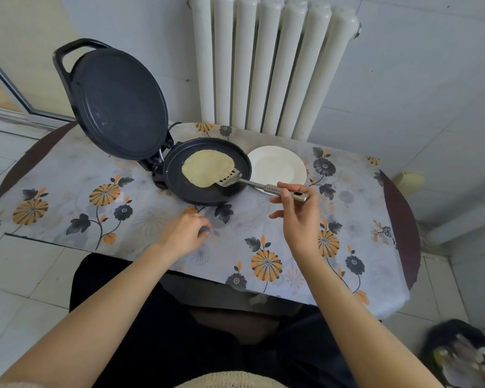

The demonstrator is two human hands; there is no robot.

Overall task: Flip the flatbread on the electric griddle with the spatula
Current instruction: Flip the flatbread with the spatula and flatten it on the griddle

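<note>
A table draped in a pale floral cloth [67, 175] with orange and dark flowers carries everything. At its left the round black hinged lid [118, 103] of the griddle stands raised, tilted back. Beside it the black round electric griddle pan [185, 189] holds one pale yellow round flatbread [206, 166]. The left hand [186, 233] rests loosely curled on the cloth in front of the pan, holding nothing. A slotted steel spatula [230, 177] has its blade tucked at the flatbread's right edge. Just right of the pan sits an empty white round plate [277, 165]. The right hand [297, 214] pinches the spatula's handle end between thumb and fingers. A white ribbed radiator [269, 63] stands behind.
</note>
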